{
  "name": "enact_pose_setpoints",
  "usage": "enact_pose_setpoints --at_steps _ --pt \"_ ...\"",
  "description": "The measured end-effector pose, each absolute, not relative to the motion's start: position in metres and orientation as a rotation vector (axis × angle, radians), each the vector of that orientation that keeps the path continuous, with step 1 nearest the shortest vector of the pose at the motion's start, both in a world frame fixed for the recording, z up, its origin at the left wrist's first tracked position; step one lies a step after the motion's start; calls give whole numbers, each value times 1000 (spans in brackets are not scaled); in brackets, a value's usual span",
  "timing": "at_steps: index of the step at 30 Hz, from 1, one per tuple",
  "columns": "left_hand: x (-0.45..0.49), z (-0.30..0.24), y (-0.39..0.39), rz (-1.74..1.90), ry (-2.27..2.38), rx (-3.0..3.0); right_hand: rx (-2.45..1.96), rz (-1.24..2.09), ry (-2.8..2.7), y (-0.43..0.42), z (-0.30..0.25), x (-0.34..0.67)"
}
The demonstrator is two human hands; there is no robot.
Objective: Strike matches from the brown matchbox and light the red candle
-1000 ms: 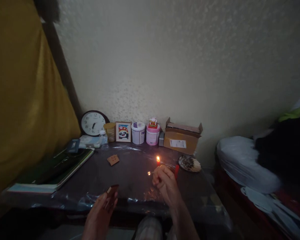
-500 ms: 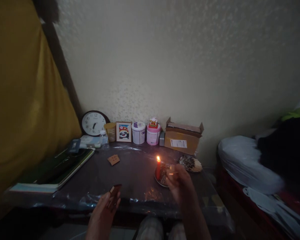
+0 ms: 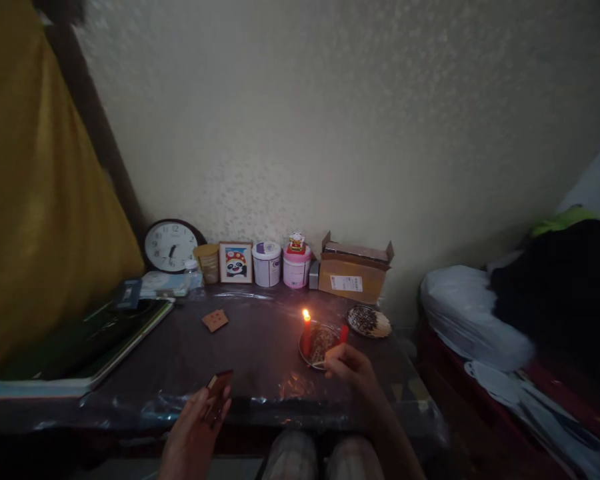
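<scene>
My left hand is closed on a small matchbox over the table's front edge. Pinched in my right hand is a thin matchstick, held low at the front rim of a round metal plate. No flame shows on the match. On the plate's left side stands a lit red candle. A second red candle, with no flame, is at the plate's right, partly behind my right hand. Behind it lies another plate with many matchsticks, several dark and others pale.
A brown square piece lies left of the plates. Along the wall stand a clock, a picture frame, a white tin, a pink tin and a cardboard box. A large book covers the table's left.
My right hand has moved down to the plate's rim, and the small flame at its fingers no longer shows. The second red candle has come into sight. My view has shifted slightly right.
</scene>
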State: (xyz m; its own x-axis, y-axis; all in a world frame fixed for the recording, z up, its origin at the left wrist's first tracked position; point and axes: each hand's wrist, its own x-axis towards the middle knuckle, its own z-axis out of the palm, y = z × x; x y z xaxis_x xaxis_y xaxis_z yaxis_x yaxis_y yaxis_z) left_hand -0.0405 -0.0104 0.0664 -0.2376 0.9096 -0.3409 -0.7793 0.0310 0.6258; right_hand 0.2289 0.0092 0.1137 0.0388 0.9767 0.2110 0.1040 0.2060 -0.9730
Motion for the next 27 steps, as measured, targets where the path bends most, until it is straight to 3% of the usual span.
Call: enact_pose_setpoints --at_steps 13,27 --pt "-42 42 -1 1546 998 255 -1619 389 -952 43 50 384" --pt "-44 36 1 1534 1021 263 -1872 110 -1065 102 10 421"
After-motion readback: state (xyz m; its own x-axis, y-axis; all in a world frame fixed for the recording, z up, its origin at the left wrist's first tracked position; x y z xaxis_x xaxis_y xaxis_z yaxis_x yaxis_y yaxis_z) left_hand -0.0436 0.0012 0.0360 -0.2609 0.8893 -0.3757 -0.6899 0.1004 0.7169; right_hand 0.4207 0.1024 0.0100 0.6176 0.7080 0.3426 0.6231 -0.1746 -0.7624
